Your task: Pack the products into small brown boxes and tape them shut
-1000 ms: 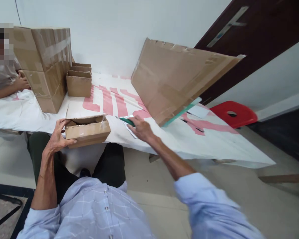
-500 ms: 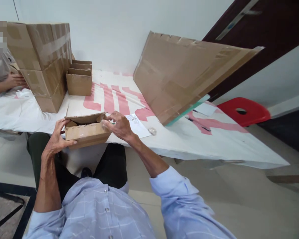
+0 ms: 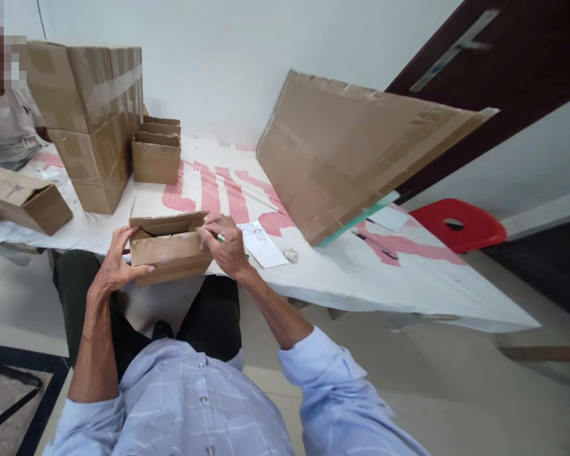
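Note:
A small brown cardboard box (image 3: 171,252), its slot-like top standing open, rests at the table's front edge above my lap. My left hand (image 3: 116,263) grips its left end, thumb along the front face and fingers round the side. At the box's right end, my right hand (image 3: 225,244) has its fingers pinched together against the top corner. A bit of green shows among those fingers, but what they hold is too small to tell. Just right of that hand lies a white printed sheet (image 3: 262,246), with a small roll of clear tape (image 3: 291,256) beside it.
Stacked taped boxes (image 3: 95,120) stand at the left, with open boxes (image 3: 156,158) behind. A large cardboard sheet (image 3: 356,145) leans at the right. A red stool (image 3: 456,225) is beyond the table (image 3: 361,278). At far left a co-worker (image 3: 9,126) has another box (image 3: 33,199).
The co-worker's box has come into view on the table at the left. My hands and the box stay nearly in place; the view has shifted slightly.

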`<state>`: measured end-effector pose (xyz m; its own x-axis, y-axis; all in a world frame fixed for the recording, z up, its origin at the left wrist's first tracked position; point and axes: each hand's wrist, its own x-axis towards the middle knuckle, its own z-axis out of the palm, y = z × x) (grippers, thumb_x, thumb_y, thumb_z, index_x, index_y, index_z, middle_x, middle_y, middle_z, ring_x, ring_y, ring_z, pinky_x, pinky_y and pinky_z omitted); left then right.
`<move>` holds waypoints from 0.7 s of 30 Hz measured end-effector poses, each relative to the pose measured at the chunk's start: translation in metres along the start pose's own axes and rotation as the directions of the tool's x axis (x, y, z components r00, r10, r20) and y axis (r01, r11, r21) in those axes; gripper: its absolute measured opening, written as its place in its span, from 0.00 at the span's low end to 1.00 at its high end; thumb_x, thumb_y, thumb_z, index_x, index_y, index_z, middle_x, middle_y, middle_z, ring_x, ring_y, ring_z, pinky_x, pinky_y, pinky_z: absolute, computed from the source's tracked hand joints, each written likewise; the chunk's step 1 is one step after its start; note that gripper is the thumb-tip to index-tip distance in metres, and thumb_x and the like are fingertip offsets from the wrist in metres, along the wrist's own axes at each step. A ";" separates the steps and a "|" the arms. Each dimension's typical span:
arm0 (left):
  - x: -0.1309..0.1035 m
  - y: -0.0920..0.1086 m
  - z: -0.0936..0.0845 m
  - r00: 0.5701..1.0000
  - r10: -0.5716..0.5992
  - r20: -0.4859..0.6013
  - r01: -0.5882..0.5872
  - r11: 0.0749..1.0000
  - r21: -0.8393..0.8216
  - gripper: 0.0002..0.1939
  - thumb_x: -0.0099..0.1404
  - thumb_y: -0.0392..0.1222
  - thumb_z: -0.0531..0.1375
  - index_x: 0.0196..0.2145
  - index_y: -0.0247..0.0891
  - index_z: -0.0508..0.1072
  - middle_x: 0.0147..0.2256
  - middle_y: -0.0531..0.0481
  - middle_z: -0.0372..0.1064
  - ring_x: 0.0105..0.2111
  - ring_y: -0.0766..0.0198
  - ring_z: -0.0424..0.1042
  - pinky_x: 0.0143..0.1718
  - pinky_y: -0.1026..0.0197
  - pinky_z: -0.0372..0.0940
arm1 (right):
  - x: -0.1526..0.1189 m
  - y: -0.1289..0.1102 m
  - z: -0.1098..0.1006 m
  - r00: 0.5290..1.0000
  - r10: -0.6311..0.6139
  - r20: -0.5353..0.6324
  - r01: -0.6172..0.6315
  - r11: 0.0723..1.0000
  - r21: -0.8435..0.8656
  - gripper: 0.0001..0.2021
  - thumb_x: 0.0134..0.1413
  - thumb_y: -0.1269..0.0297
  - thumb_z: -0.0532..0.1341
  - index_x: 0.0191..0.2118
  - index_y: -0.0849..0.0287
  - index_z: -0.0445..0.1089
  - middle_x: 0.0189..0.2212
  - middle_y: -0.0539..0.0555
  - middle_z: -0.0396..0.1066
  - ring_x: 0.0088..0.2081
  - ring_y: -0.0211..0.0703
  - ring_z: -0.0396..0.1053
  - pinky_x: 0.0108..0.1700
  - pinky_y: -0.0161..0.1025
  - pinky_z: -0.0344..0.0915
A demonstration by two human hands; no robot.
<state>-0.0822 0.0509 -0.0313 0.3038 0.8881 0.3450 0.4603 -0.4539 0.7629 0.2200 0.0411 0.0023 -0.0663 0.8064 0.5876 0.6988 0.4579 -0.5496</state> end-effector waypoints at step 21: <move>0.024 0.065 0.031 0.970 0.160 -0.182 -0.076 0.913 0.401 0.12 0.64 0.47 0.68 0.44 0.40 0.81 0.47 0.41 0.81 0.50 0.48 0.78 0.56 0.49 0.69 | -0.033 0.004 0.009 0.889 -0.285 -0.358 0.242 0.957 -0.160 0.09 0.70 0.67 0.63 0.39 0.54 0.82 0.39 0.57 0.74 0.44 0.50 0.69 0.49 0.50 0.71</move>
<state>-0.0196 0.0402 0.0097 0.2166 0.8020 0.5567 0.7316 -0.5109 0.4513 0.2179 0.0196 -0.0248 -0.0030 0.4527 0.8916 0.7665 0.5737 -0.2887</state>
